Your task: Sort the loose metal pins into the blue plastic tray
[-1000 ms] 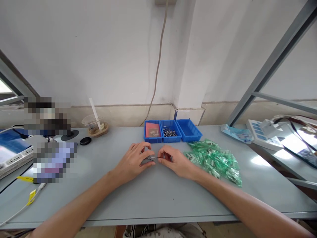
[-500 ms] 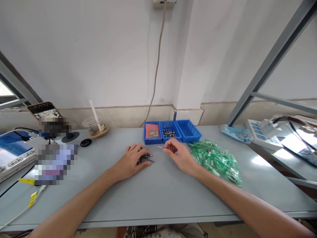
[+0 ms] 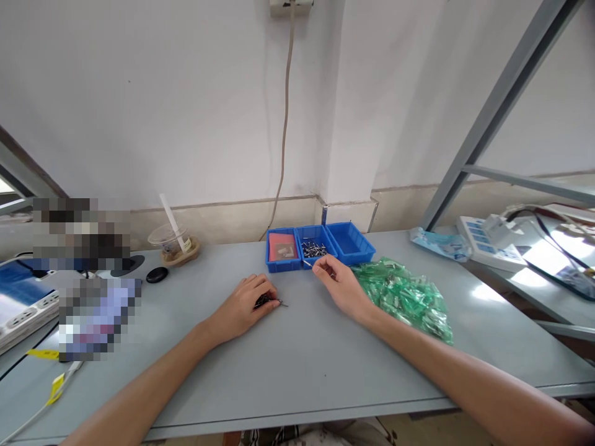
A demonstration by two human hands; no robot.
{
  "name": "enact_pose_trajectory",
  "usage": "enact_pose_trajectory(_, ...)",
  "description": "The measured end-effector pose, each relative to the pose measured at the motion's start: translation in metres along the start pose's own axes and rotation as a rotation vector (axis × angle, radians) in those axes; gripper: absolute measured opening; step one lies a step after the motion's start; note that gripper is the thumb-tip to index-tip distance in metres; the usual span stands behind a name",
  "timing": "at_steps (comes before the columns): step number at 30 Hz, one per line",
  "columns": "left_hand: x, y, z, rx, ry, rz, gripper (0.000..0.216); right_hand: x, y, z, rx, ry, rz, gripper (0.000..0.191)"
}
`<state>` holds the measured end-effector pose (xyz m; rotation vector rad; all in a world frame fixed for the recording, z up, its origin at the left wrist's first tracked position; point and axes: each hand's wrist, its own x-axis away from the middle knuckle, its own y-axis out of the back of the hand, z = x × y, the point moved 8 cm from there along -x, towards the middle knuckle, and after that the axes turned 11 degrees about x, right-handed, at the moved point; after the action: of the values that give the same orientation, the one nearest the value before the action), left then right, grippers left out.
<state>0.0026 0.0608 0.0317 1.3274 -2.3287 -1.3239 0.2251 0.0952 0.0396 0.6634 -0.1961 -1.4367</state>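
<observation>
My left hand (image 3: 244, 303) rests on the grey table (image 3: 297, 365) with its fingers curled over a small bunch of dark metal pins (image 3: 269, 301). My right hand (image 3: 335, 280) is raised just in front of the middle blue bin (image 3: 315, 249), pinching one thin metal pin (image 3: 307, 263) between thumb and forefinger. That bin holds several similar pins. To its left a bin (image 3: 281, 249) holds a red pad with small white pieces; the bin on the right (image 3: 349, 243) looks empty.
A heap of green plastic packets (image 3: 404, 297) lies right of my right hand. A plastic cup with a straw (image 3: 171, 238), a black round object (image 3: 157, 274) and a power strip (image 3: 23, 310) stand at the left. A grey metal frame (image 3: 488, 118) and white devices (image 3: 483, 238) are at the right.
My right hand has drawn a single pin away from my left hand and carried it back toward the middle blue bin. My left hand stayed on the bunch of pins.
</observation>
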Motion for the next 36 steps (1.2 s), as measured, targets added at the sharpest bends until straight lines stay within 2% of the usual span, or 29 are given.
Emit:
enact_pose_trajectory(8, 0.001, 0.002, 0.000, -0.031, -0.017, -0.030, 0.015, 0.002, 0.004, 0.003, 0.037, 0.013, -0.037, 0.013)
enact_pose_trajectory(17, 0.002, 0.004, 0.001, -0.038, -0.021, -0.045, 0.015, -0.002, 0.002, -0.004, 0.034, -0.008, -0.030, 0.026)
enact_pose_trajectory(27, 0.004, 0.004, 0.001, -0.029, -0.020, -0.037, 0.013, -0.002, -0.002, -0.004, 0.054, 0.012, -0.017, 0.018)
enact_pose_trajectory(36, 0.003, 0.004, 0.001, -0.048, -0.014, -0.024, 0.017, -0.003, -0.001, -0.008, 0.019, 0.003, -0.016, 0.025)
